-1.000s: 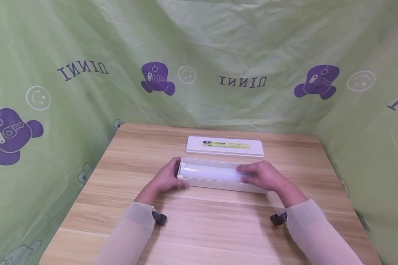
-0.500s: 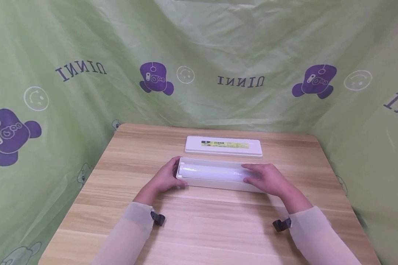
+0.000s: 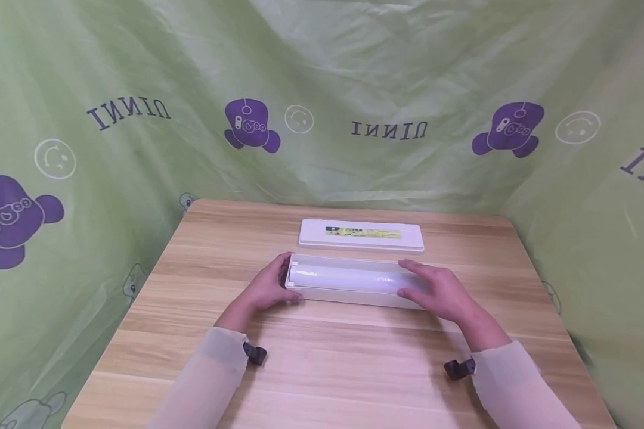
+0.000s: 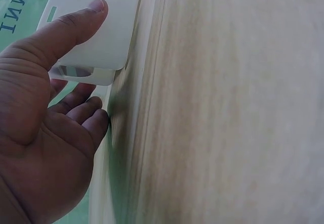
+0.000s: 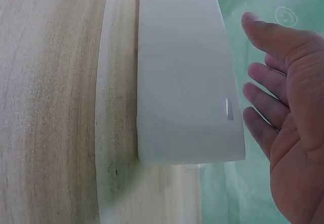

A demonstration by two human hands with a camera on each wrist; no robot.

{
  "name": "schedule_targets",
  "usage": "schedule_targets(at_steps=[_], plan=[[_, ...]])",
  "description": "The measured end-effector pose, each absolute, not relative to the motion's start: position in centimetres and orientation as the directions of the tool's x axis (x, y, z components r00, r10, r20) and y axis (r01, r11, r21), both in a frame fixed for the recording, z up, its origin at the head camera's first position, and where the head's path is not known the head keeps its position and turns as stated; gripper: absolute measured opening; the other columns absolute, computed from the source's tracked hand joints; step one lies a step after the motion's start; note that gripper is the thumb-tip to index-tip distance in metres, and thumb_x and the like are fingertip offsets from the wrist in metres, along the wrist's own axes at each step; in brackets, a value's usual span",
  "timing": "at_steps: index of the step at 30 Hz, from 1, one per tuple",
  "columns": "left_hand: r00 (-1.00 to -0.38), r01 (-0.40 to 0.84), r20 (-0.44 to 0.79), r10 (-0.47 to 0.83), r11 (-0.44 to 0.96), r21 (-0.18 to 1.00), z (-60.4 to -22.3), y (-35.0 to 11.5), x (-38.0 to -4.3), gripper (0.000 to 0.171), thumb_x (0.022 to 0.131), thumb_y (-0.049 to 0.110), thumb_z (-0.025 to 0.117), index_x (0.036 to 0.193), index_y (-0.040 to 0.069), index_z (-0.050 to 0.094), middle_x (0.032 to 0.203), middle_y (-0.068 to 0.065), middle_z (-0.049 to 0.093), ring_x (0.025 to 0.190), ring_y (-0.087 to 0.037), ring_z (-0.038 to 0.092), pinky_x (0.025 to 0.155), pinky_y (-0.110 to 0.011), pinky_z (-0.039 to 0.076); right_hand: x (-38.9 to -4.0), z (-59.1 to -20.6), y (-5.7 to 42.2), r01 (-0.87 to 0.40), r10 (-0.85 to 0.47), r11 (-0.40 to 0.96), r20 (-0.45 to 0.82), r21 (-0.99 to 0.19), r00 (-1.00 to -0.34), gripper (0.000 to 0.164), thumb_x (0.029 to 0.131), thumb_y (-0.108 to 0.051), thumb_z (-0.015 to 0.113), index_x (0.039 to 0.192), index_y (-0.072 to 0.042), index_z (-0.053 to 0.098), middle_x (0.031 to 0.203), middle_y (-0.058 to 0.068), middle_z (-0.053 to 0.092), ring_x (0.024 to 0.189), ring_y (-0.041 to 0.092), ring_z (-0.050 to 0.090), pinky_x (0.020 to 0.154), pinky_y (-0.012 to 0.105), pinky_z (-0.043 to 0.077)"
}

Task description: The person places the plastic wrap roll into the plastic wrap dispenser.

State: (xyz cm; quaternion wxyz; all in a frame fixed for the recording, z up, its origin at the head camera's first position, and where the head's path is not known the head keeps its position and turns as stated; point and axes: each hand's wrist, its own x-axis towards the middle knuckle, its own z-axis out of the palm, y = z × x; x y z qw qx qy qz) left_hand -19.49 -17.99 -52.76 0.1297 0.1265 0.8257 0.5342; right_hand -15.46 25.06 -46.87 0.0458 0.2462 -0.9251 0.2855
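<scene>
A long white cling film box (image 3: 354,296) stands lidless on the table, with a glossy pale roll of film (image 3: 343,279) lying inside. At its left end my left hand (image 3: 268,287) grips the box, the thumb (image 4: 83,24) on the front wall and the other fingers curled round the end. My right hand (image 3: 442,292) hovers over the box's right end, fingers spread and holding nothing. In the right wrist view its fingers (image 5: 266,102) stand apart from the box wall. The right end of the roll is hidden behind this hand.
Behind the box lies its white lid (image 3: 362,243) with a yellow and black label, flat on the wooden table (image 3: 322,369). A green printed curtain (image 3: 322,71) hangs round the back and sides of the table.
My right hand has drawn back to the right and lifted off the roll, uncovering more of it. The left hand keeps its grip on the box's left end.
</scene>
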Motion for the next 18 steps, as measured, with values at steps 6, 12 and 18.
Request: schedule_targets(at_steps=[6, 12, 18], plan=[[-0.935, 0.086, -0.073, 0.348, 0.421, 0.903, -52.9, -18.0, -19.6, 0.116, 0.063, 0.012, 0.1, 0.158, 0.011, 0.033, 0.158, -0.01, 0.046, 0.148, -0.028, 0.041, 0.123, -0.04, 0.033, -15.1, -47.1, 25.4, -0.436, -0.396, 0.732, 0.194, -0.523, -0.898, 0.072, 0.086, -0.04, 0.085, 0.148, -0.013, 0.059, 0.147, 0.015, 0.059, 0.134, 0.038, 0.057, 0.112, 0.056, 0.046], [-0.933, 0.11, -0.056, 0.355, 0.432, 0.895, -53.0, -18.0, -19.7, 0.115, 0.063, 0.012, 0.1, 0.157, 0.011, 0.035, 0.155, -0.008, 0.049, 0.146, -0.026, 0.044, 0.121, -0.039, 0.035, -14.9, -47.6, 25.8, -0.435, -0.385, 0.742, 0.207, -0.511, -0.899, 0.081, 0.083, -0.044, 0.087, 0.15, -0.01, 0.056, 0.151, 0.017, 0.055, 0.137, 0.039, 0.054, 0.114, 0.057, 0.043], [-0.931, 0.129, -0.033, 0.364, 0.413, 0.901, -53.0, -17.9, -19.7, 0.113, 0.063, 0.01, 0.099, 0.156, 0.01, 0.036, 0.154, -0.009, 0.05, 0.146, -0.029, 0.044, 0.122, -0.042, 0.034, -14.7, -48.1, 26.2, -0.401, -0.36, 0.751, 0.183, -0.525, -0.915, 0.096, 0.08, -0.055, 0.086, 0.156, -0.013, 0.047, 0.16, 0.017, 0.045, 0.146, 0.039, 0.042, 0.117, 0.06, 0.037]])
